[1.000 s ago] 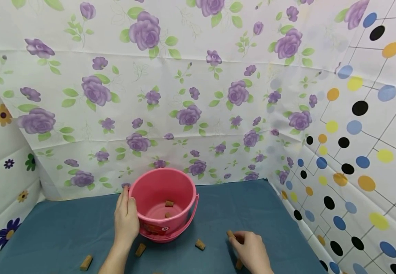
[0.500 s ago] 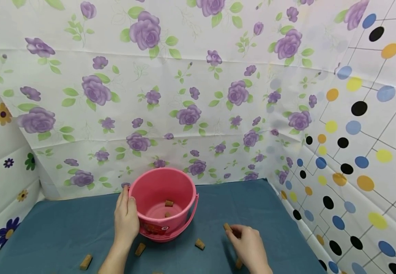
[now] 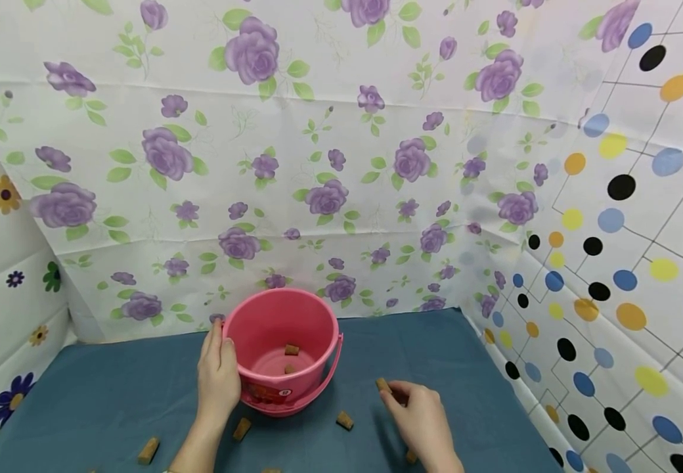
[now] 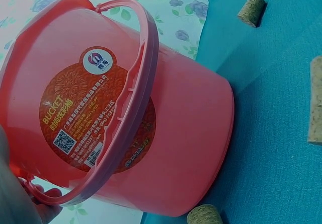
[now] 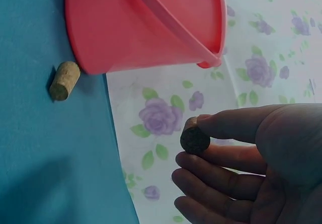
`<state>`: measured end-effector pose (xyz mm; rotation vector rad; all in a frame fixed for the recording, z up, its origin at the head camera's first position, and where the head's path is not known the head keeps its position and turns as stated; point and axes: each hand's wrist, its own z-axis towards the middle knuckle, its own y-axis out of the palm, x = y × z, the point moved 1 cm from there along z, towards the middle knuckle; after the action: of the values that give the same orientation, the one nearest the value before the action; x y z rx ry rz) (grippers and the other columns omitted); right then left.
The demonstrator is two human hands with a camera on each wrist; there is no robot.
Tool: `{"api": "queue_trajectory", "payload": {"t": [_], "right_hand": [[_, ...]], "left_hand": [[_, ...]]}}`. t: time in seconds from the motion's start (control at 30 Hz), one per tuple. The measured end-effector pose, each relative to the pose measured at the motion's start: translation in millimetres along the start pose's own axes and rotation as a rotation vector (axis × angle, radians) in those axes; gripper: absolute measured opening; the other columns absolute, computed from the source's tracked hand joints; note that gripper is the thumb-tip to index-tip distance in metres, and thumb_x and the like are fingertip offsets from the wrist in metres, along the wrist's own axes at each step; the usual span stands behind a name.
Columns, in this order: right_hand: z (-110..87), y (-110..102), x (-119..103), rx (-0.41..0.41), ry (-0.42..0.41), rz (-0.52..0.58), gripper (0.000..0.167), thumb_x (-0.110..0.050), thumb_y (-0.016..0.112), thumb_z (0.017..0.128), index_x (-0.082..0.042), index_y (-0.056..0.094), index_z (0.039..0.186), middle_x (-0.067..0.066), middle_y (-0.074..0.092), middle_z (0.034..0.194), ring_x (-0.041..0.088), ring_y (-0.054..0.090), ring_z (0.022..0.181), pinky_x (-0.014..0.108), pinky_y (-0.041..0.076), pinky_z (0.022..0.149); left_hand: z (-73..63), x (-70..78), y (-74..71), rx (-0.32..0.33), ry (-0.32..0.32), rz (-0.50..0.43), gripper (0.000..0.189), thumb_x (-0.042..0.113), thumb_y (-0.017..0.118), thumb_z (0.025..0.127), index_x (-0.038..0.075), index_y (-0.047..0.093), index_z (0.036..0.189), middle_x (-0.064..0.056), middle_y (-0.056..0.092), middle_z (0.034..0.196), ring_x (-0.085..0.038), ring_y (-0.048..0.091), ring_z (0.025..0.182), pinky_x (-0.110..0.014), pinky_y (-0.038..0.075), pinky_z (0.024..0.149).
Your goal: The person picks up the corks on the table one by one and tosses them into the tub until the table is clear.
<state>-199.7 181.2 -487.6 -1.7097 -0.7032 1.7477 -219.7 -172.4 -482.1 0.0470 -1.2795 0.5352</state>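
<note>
A pink bucket [image 3: 285, 335] with its handle down stands on the blue cloth, tilted slightly toward me. My left hand [image 3: 219, 374] holds it by its left side near the rim; in the left wrist view, fingers [image 4: 48, 209] show behind the end of the handle [image 4: 143, 68]. My right hand [image 3: 421, 414] pinches a cork [image 5: 194, 138] between thumb and forefinger, above the cloth and to the right of the bucket. The other fingers [image 5: 216, 183] are spread loosely below it. Inside the bucket lie a cork [image 3: 291, 350] and part of another.
More corks lie on the blue cloth [image 3: 117, 387]: one cork [image 3: 344, 420] right of the bucket's base, one cork [image 3: 242, 429] by my left wrist, one cork [image 3: 148, 450] farther left. Another cork [image 3: 411, 455] is partly behind my right hand. A flowered sheet [image 3: 294, 164] hangs behind.
My right hand has lifted the cork and moved slightly left and away from me, closer to the bucket. The left hand and bucket have stayed put.
</note>
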Motion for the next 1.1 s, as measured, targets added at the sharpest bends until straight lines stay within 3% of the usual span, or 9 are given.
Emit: {"api": "queue_trajectory", "payload": {"t": [0.67, 1.1], "right_hand": [[-6.8, 1.3, -29.3, 0.031, -0.079, 0.040, 0.027, -0.038, 0.080, 0.098, -0.014, 0.085, 0.112, -0.008, 0.077, 0.091, 0.007, 0.067, 0.078, 0.032, 0.058, 0.066], [-5.9, 6.4, -36.8, 0.064, -0.118, 0.039, 0.024, -0.035, 0.080, 0.099, -0.015, 0.085, 0.110, -0.009, 0.077, 0.090, 0.005, 0.068, 0.078, 0.029, 0.058, 0.065]], "left_hand": [[1.4, -0.4, 0.0, -0.008, 0.001, -0.006, 0.060, 0.023, 0.035, 0.117, 0.004, 0.018, 0.171, -0.020, 0.015, 0.176, -0.045, 0.016, 0.161, -0.069, 0.022, 0.123], [0.7, -0.1, 0.1, -0.006, 0.002, -0.005, 0.060, 0.024, 0.034, 0.117, 0.004, 0.019, 0.171, -0.021, 0.016, 0.176, -0.046, 0.017, 0.160, -0.070, 0.023, 0.122]]}}
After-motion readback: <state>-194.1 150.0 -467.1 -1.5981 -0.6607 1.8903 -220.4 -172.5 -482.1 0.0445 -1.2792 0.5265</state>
